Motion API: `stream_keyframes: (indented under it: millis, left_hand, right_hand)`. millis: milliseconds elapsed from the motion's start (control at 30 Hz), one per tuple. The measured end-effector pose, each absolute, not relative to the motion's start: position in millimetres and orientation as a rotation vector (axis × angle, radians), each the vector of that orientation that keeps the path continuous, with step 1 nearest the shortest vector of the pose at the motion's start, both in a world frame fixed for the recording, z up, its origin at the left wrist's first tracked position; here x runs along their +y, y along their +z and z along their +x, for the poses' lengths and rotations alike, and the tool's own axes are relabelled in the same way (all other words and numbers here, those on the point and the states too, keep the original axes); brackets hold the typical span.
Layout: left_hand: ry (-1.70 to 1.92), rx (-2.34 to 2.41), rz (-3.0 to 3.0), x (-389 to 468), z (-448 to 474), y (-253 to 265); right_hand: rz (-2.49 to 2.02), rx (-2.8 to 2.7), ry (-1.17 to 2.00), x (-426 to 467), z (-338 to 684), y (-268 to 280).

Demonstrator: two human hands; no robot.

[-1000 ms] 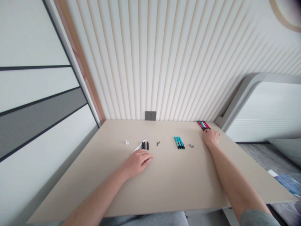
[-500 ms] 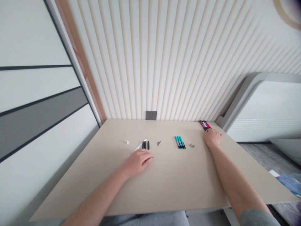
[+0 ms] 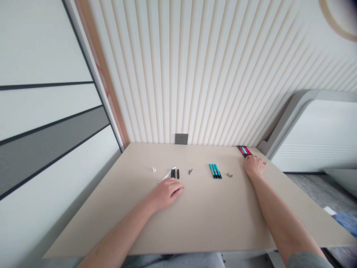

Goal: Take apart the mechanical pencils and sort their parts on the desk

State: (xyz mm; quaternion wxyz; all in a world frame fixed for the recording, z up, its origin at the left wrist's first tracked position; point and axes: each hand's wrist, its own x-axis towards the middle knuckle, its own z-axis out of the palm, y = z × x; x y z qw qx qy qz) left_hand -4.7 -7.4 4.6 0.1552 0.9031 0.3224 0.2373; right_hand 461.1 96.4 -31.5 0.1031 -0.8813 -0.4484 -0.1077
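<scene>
Pens (image 3: pixel 244 150) sit, seemingly for order, near our desk's (image 3: pixel 212 219) far-right corner; left hand (image 3: pixel 166 192), right hand (image 3: pixel 254 165): grip we cannot tell.

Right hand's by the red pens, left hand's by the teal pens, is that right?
No: the left hand is by the black pieces, not the teal pens, as the head view shows. The right hand is by the red pens.
</scene>
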Motion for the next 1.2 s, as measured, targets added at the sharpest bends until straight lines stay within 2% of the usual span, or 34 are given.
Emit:
stream_keyframes:
  millis: [233,500,633,800,967,1200]
  left_hand:
    - [0.706,0.933,2.623,-9,-6,4]
    - [0.931,1.239,2.528,-5,-16,12]
    - [1.041,1.462,2.385,2,-29,10]
    - [0.982,1.55,2.335,6,-41,0]
    - [0.875,1.49,2.505,3,-36,-4]
    - [0.755,1.594,2.635,-1,-24,-1]
  right_hand:
    - [-2.436,-1.385,-0.32,88,435,-8]
    - [-1.814,-1.806,-0.278,50,308,35]
    - [-1.634,-2.019,-0.187,25,236,24]
    - [-1.474,-2.172,-0.028,10,180,6]
    - [-1.277,-2.299,0.04,2,173,1]
    - [-1.237,-2.312,0.136,4,179,-6]
